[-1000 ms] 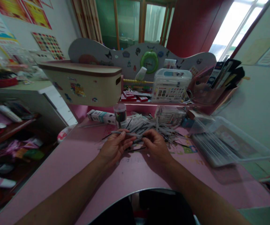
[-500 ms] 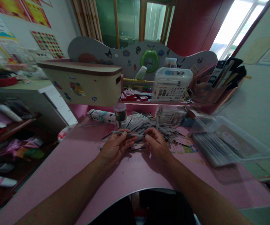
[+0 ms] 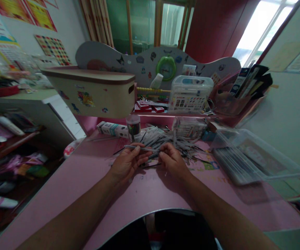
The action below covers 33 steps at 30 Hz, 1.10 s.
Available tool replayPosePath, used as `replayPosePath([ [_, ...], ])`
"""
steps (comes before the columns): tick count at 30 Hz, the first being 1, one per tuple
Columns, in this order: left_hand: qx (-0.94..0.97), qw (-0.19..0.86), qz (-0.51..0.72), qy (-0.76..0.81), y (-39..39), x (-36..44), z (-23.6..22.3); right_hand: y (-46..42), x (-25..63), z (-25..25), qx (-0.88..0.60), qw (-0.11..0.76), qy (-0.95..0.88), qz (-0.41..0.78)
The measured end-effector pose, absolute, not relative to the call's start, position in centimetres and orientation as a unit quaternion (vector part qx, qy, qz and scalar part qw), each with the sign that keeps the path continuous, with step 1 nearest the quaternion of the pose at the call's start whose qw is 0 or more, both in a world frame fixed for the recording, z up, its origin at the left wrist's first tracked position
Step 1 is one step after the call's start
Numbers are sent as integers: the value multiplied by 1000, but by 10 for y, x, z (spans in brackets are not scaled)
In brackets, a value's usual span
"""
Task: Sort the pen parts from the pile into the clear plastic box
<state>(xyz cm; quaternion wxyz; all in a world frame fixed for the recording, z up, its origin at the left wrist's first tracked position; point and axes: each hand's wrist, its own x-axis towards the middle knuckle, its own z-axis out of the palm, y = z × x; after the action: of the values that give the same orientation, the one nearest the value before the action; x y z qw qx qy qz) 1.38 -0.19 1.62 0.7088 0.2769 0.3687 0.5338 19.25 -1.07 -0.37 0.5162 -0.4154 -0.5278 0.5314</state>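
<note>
My left hand (image 3: 127, 160) holds a thin grey pen-like stick (image 3: 149, 149) level between thumb and fingers, its other fingers curled below. At the stick's right end, my right hand (image 3: 173, 159) has thumb and forefinger pinched together on or right beside the tip; the exact contact is too small to make out. Just behind both hands lies a loose pile of similar slim grey and whitish sticks (image 3: 153, 137), some with dark ends. Beyond my left hand stands a clear round cup (image 3: 133, 125) with dark contents.
The pink desk (image 3: 87, 180) carries a long printed box (image 3: 113, 129) and a clear plastic case (image 3: 189, 127) behind the pile. On the right, an open clear tray (image 3: 277, 156) holds a bundle of grey sticks (image 3: 240, 166). A cream bin (image 3: 95, 93) occupies the shelf above.
My right hand has shifted very slightly left against the stick's end. The left hand keeps its hold, and the pile looks the same.
</note>
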Motion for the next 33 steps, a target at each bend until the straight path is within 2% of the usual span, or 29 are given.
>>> replayPosePath([
  [6, 290, 709, 528, 366, -1, 14, 17, -7, 194, -6, -461, 496, -569, 467],
  [12, 294, 710, 530, 360, 0, 12, 14, -11, 192, -6, -411, 523, -510, 545],
  [19, 299, 708, 529, 360, 0, 13, 13, -8, 193, -4, -454, 491, -564, 484],
  [25, 291, 706, 527, 374, -1, 14, 17, -11, 189, -9, -420, 525, -500, 546],
  [33, 297, 707, 527, 366, 0, 13, 14, -9, 192, -2, -448, 491, -552, 504],
])
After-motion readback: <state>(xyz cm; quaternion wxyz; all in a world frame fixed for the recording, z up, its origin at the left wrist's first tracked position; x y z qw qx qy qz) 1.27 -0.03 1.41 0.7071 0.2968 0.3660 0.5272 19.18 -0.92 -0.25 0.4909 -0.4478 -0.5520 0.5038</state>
